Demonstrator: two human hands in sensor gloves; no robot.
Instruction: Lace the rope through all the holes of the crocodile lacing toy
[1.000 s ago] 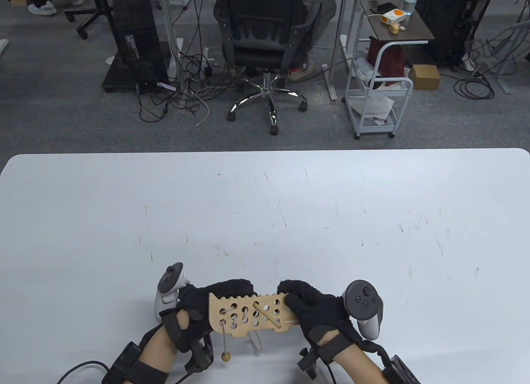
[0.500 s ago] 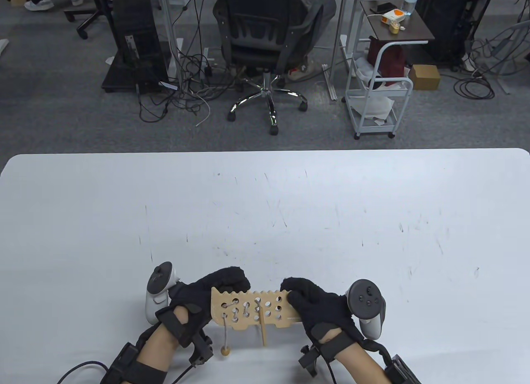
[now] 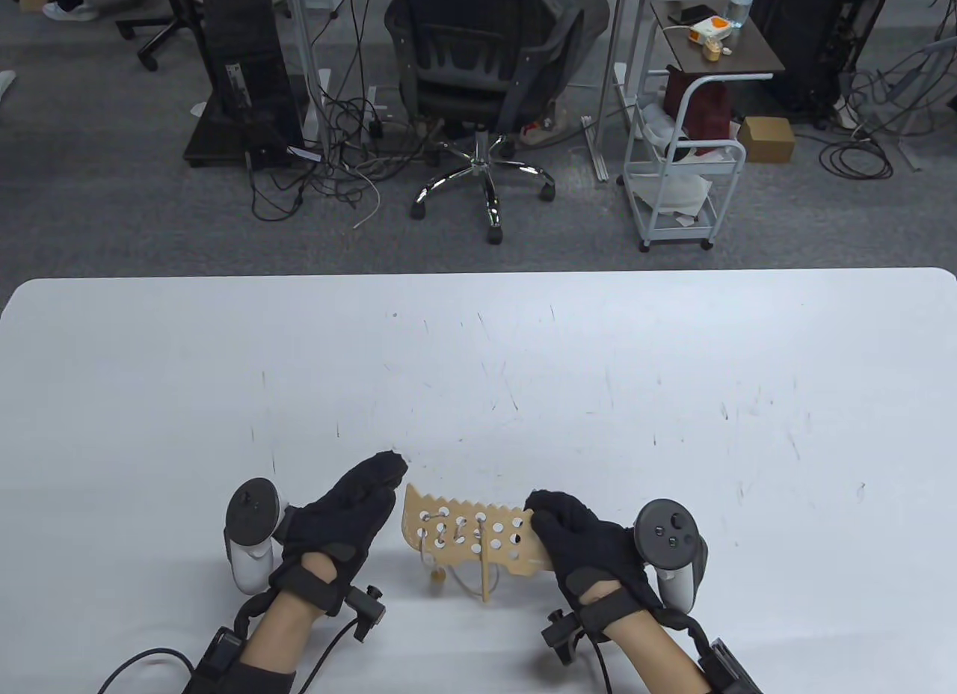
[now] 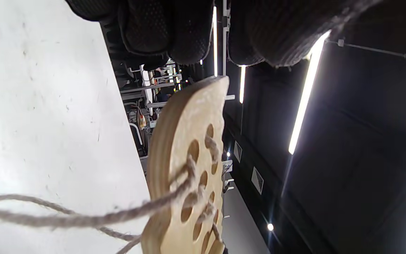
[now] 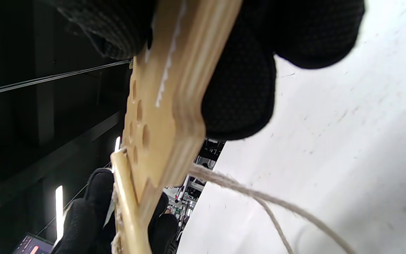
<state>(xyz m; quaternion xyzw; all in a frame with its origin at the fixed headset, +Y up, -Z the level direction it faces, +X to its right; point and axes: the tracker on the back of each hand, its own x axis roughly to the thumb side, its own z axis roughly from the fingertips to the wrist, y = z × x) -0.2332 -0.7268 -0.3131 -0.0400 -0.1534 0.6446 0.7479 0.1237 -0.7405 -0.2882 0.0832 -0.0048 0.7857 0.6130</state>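
Mid-lacing: right hand (image 3: 579,548) gripped pale wooden crocodile lacing board (image 3: 469,535) w/ grey twine rope (image 4: 83,218); left hand (image 3: 351,503) relaxed, empty. Next, prob.: pull wooden needle (image 3: 486,574) thru.

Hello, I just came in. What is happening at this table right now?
A person in black sensor gloves is lacing a wooden crocodile toy with rope. The right hand grips the toy's right end and holds it above the white table. The left hand is off the toy, just beside its left end, holding nothing. Rope already runs through several left-side holes; the right-side holes are unthreaded. The wooden needle hangs down from the middle.
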